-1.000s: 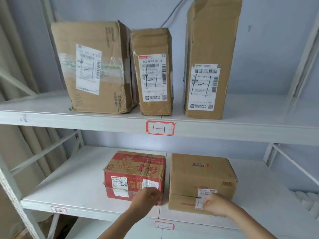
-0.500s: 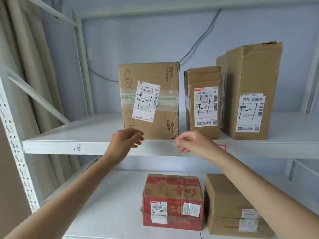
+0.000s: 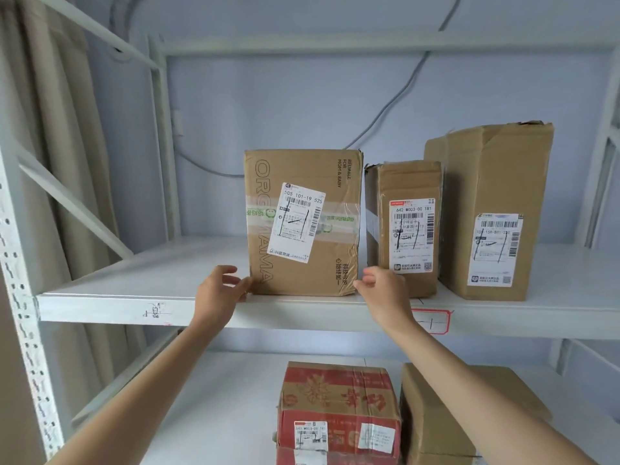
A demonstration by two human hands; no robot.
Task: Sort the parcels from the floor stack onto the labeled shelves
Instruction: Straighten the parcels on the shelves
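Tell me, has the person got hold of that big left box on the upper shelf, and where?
Not clearly gripped: the left hand and right hand sit at the ORGMAMA box's two bottom corners, fingers loosely curled, apparently just touching.

five parcels (image 3: 303, 223), two shelves (image 3: 134, 297), two hands (image 3: 218, 293)

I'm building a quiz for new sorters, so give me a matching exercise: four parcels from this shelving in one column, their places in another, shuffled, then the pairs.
Parcels:
1. ORGMAMA box
2. narrow box
3. tall box
4. red box

Places:
A. lower shelf, left of a plain brown box
B. upper shelf, rightmost
C. upper shelf, between the two hands
D. upper shelf, middle of three

Pairs: 1-C, 2-D, 3-B, 4-A
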